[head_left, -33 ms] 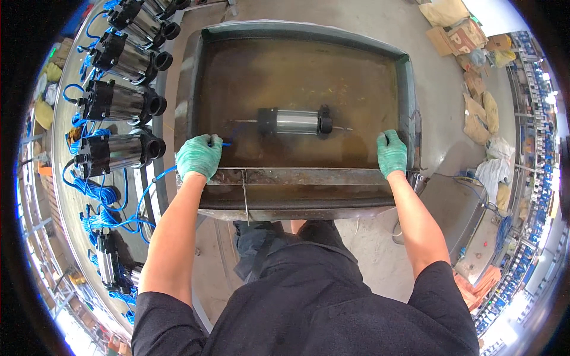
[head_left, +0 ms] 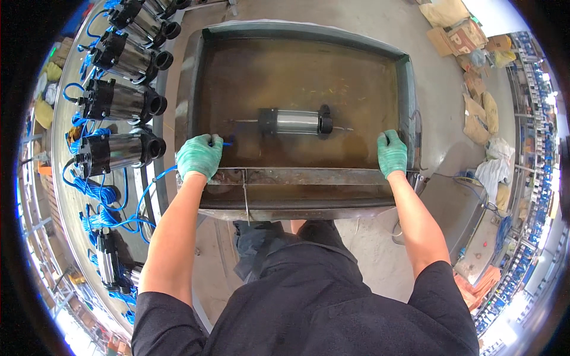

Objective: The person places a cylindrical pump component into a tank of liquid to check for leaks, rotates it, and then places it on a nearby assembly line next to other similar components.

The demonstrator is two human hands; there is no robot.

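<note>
A submersible pump (head_left: 297,122) with a steel body and black ends lies sideways in the murky water of a metal tank (head_left: 309,28). A thin rod shows at each end of it. My left hand (head_left: 199,158), in a green glove, is closed at the tank's near left corner. A blue cable (head_left: 166,172) runs into it from the left, and a short blue piece pokes out past the fingers. My right hand (head_left: 392,153), also gloved, is curled closed by the near right corner, beyond the metal crossbar (head_left: 314,176); what it grips is hidden.
To the left, several steel and black pumps (head_left: 119,107) stand on a long bench with coiled blue cables (head_left: 98,193). A grey metal surface (head_left: 448,207) is on the right. Cardboard boxes (head_left: 460,38) and bags (head_left: 496,163) lie on the floor farther right.
Both hands stay where they were. Only the water's ripples and glints, and the pump's outline through them, differ slightly.
</note>
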